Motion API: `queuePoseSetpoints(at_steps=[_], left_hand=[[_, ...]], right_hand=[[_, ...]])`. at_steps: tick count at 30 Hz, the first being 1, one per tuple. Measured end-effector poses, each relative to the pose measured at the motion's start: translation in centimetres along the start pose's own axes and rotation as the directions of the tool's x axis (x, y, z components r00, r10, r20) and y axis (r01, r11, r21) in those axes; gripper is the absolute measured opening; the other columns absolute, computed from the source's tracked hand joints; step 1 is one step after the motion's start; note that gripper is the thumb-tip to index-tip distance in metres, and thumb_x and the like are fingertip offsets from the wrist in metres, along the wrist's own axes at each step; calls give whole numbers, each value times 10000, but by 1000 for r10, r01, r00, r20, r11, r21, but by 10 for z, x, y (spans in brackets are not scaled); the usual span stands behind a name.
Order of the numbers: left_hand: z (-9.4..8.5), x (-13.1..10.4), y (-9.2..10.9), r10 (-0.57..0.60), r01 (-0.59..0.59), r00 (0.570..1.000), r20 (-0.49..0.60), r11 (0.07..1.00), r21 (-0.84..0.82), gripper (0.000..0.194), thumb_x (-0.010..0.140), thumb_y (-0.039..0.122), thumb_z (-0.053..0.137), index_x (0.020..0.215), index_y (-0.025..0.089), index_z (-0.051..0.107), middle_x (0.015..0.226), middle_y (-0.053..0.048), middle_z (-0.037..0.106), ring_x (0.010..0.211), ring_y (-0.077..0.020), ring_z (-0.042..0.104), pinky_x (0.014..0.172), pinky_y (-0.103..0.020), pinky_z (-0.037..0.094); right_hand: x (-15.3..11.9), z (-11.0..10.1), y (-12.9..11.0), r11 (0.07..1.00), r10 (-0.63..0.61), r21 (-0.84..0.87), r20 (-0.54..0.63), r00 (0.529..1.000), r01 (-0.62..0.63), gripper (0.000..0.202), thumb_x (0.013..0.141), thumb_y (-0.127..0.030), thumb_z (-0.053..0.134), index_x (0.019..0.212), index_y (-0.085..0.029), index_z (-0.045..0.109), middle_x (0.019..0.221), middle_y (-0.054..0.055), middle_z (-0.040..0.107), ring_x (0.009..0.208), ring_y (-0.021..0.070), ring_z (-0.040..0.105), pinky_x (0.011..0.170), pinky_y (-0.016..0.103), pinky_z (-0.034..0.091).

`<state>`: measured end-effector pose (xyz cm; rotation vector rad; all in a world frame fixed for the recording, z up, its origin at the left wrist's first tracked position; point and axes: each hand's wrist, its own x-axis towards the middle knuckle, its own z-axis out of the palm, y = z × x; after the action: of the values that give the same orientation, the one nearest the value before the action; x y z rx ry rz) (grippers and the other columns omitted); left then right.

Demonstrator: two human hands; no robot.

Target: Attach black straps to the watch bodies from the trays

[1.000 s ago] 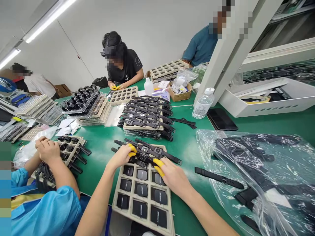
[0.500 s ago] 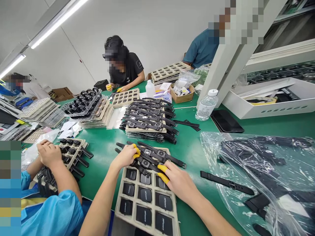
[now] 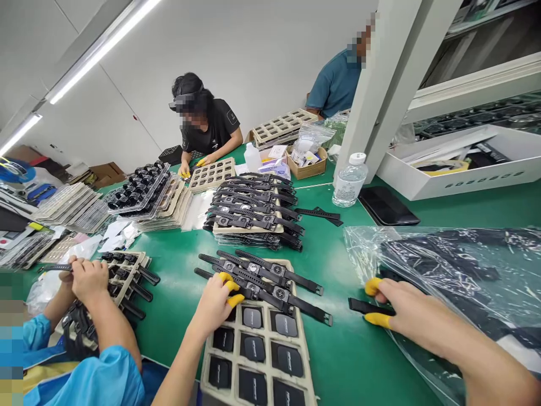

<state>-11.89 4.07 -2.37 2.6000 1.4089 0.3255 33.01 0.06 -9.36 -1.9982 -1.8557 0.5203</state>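
Observation:
Yellow covers sit on fingertips of both my hands. My left hand point(image 3: 220, 300) is at the upper left of a beige tray point(image 3: 310, 361), its fingers apart beside the strapped watches point(image 3: 279, 293) lying across the top. Square black watch faces point(image 3: 253, 347) fill the lower compartments. Off to the right, my right hand point(image 3: 391, 301) has its fingers around a loose black strap point(image 3: 359, 306) on the green table, by the edge of a clear plastic bag point(image 3: 448, 254) of black straps. Whether the fingers press on the strap is hard to tell.
A stack of strapped watches point(image 3: 253, 206) stands behind the tray. A bottle point(image 3: 350, 180), a phone point(image 3: 387, 206) and a white box point(image 3: 465, 169) are at back right. A co-worker's hands point(image 3: 88, 276) work at the left; another person point(image 3: 209, 127) sits opposite.
My right hand has moved from the tray's watches to the loose strap on the right. My left hand has shifted slightly down, and another strapped watch now lies fully visible across the tray.

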Motion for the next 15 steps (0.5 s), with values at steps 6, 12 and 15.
queuePoseSetpoints(at_steps=[6, 12, 15], left_hand=[[-5, -4, 29, -12, 11, 1000, -16, 999, -38, 86, 991, 215, 634, 1065, 203, 676, 1100, -90, 667, 1050, -263, 615, 937, -455, 572], [19, -18, 97, 120, -126, 990, 71, 987, 101, 179, 995, 220, 598, 1135, 183, 704, 1078, -96, 716, 980, -264, 641, 867, -420, 579], [30, -13, 119, 119, -170, 976, 183, 940, 295, 202, 977, 241, 586, 1053, 145, 747, 1066, -126, 730, 1010, -304, 646, 865, -453, 570]], right_hand=[[4, -3, -16, 997, -26, 79, 180, 983, 11, 116, 769, -203, 662, 724, -254, 568, 782, 72, 654, 685, 265, 643, 607, 348, 453], [15, 14, -45, 988, -18, 153, -51, 999, 25, 94, 899, -328, 498, 871, -245, 533, 730, 67, 659, 609, 257, 635, 540, 317, 396], [11, 20, -75, 970, -37, 237, -56, 998, 49, 223, 969, -395, 439, 1008, -227, 581, 784, 99, 724, 675, 296, 691, 581, 350, 450]])
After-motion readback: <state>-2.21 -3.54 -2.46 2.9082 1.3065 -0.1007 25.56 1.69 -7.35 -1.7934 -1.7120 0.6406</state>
